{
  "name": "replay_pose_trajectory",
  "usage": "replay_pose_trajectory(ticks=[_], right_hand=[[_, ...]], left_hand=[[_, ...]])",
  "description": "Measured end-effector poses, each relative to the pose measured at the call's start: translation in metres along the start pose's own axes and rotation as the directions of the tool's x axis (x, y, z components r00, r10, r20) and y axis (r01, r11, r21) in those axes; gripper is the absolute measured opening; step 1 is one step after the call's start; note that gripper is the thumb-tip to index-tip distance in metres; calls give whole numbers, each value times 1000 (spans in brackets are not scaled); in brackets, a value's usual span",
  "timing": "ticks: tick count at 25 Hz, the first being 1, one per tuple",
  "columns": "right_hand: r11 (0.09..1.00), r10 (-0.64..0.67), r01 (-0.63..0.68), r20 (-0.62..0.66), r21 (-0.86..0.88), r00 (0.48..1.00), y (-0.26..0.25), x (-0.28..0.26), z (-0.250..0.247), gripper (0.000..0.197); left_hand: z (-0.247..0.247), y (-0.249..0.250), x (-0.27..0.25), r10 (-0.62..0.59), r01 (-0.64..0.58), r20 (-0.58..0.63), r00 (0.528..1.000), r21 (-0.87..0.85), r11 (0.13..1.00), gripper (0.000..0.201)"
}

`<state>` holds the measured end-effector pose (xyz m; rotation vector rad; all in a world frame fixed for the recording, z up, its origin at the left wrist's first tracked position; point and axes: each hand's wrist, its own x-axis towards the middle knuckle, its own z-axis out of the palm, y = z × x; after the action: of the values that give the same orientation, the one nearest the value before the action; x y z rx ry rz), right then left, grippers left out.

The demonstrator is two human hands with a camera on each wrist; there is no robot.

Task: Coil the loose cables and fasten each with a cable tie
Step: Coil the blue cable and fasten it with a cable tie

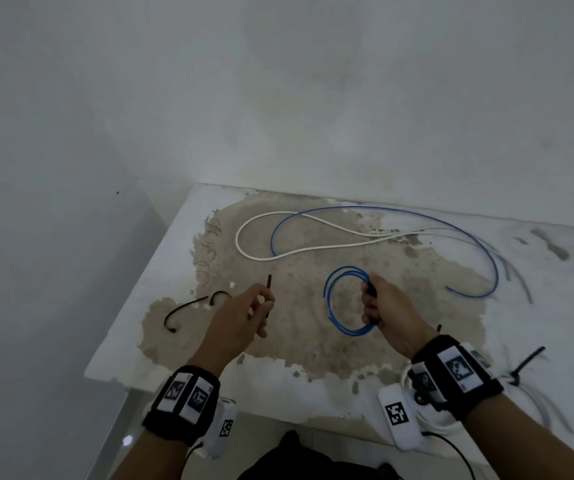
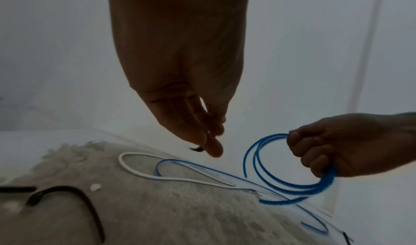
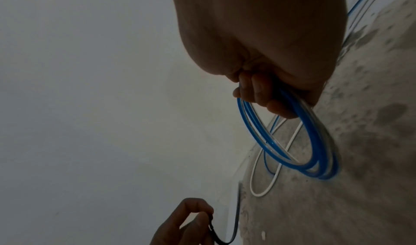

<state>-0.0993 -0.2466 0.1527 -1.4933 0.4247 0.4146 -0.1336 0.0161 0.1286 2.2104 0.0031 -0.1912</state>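
My right hand (image 1: 373,303) grips a small coil of blue cable (image 1: 334,299) just above the table; the coil (image 2: 276,181) hangs from the curled fingers (image 3: 258,92) as several loops (image 3: 315,153). My left hand (image 1: 261,306) pinches a black cable tie (image 1: 269,284) between thumb and fingers, its tip sticking up, left of the coil. The tie (image 3: 236,211) shows again as a thin black strip. A long loose blue cable (image 1: 451,223) and a white cable (image 1: 254,252) lie farther back on the table.
The table (image 1: 161,268) has a worn brownish patch and stands against a white wall. Two more black cable ties (image 1: 183,308) lie at the left. A tied grey bundle with a black tie (image 1: 527,362) sits at the right edge. The table's left edge drops off.
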Motion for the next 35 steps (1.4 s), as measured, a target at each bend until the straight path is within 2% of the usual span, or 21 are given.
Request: replay_pose_trajectory(ticks=[4,8,11,15,17,21,24,28,30,34,35], right_hand=[[999,-12,13,-38,36,999,0,-4,-25,41],[997,-81,82,-53,9,995,-2,-7,-46,38],[990,-144,143,-11,-15,990,-6,-9,-58,39],[979,-204,204,31,6,978,-9,-19,-76,38],[964,-263,265,54,-25,963,-10,-26,-84,34],[883,-415,419,67,-212,908,-13,-39,-95,40],[815,-513,515,84,-264,854,-18,-42,-99,48],[747,-618,586,-2,-315,786,-22,-38,-104,32],[750,-615,581,-11,-316,788,-24,-36,-107,34],[824,-555,556,41,-108,831,-26,-35,-111,46],[824,-555,556,45,-107,831,-26,-35,-111,47]], left_hand=[[8,27,0,101,-112,107,989,104,988,8],[20,66,7,202,-230,236,950,97,968,5],[35,93,20,209,-220,166,964,50,974,7],[57,114,34,115,-114,109,987,-16,993,11],[68,123,38,95,-96,80,992,11,995,14],[86,147,45,81,-82,14,997,76,994,12],[94,163,47,84,-82,-13,996,120,989,18],[98,174,49,98,-96,-5,995,145,985,19],[99,176,49,96,-92,-16,995,176,980,20],[98,178,51,109,-91,-72,991,218,972,24],[98,178,52,128,-104,-93,987,226,969,24]])
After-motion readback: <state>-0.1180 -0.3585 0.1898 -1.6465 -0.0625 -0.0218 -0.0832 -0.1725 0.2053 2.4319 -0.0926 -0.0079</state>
